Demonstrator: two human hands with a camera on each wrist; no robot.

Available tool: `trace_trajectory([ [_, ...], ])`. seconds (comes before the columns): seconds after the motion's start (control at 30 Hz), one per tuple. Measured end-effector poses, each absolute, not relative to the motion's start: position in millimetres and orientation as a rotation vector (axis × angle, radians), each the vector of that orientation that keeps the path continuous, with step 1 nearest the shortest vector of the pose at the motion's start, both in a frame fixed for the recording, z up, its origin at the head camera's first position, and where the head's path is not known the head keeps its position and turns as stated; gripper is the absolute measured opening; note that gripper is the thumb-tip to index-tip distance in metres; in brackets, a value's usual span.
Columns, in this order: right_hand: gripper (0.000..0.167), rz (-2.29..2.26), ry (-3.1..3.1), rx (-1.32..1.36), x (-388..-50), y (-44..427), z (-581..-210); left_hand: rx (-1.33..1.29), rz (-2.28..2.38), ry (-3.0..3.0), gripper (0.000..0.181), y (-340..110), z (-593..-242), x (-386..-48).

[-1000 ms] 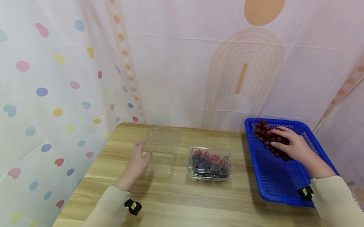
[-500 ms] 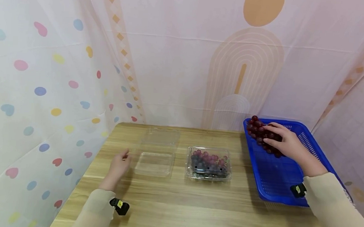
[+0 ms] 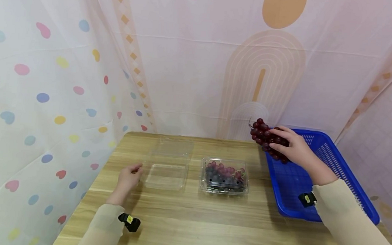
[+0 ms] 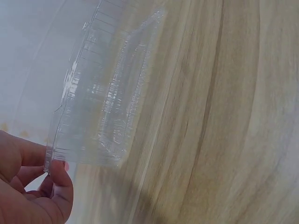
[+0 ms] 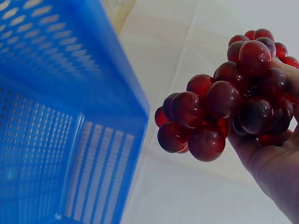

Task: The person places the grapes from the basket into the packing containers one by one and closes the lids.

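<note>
Right hand (image 3: pixel 296 148): thumb and fingers curled round one end of a dark red grape bunch (image 3: pixel 262 135). The other end juts free, a thin stem (image 3: pixel 250 123) poking out at its tip. Bunch held up at the far left corner of the blue basket (image 3: pixel 289 183), partly past the rim in the head view; right wrist view shows a gap between its loose end and the basket wall.

Left hand (image 3: pixel 128 178): thumb and finger pinch the rim of an open clear container (image 3: pixel 166 177), at its left edge.

Risks, as judged: only one end of the bunch is held, so the free end could sag or swing and catch the basket rim if carried low. Round, glossy grapes might slip or drop off under a harder squeeze. The open container looks light and thin; a tug from the pinch could skid or bend it.

Containers: the open one has its lid (image 3: pixel 174 146) laid back on the far side; wood grain shows through the base. Just right of it, apart, a closed clear box (image 3: pixel 224 191) with pinkish and darker grapes (image 3: pixel 224 172) inside. Basket farther right, slotted walls showing. All on a wood-grain table (image 3: pixel 190 226).
</note>
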State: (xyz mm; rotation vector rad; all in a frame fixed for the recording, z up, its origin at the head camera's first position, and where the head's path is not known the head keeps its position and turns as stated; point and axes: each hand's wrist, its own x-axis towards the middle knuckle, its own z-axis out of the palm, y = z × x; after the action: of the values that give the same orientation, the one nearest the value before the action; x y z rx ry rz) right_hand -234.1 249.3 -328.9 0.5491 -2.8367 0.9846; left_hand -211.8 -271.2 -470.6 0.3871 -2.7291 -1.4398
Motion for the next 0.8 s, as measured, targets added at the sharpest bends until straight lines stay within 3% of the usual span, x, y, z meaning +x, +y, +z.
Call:
trace_trajectory([
  [0.33, 0.049, 1.035, -2.833, 0.598, -238.8, 215.6, -328.9, 0.49, -1.685, -2.651, 0.039, -275.0, -475.5, -214.1],
  [0.8, 0.047, 1.097, -2.818, 0.69, -246.6, 173.0, -339.5, 0.475, -1.673, -2.631, 0.038, -273.7, -475.3, -215.6],
])
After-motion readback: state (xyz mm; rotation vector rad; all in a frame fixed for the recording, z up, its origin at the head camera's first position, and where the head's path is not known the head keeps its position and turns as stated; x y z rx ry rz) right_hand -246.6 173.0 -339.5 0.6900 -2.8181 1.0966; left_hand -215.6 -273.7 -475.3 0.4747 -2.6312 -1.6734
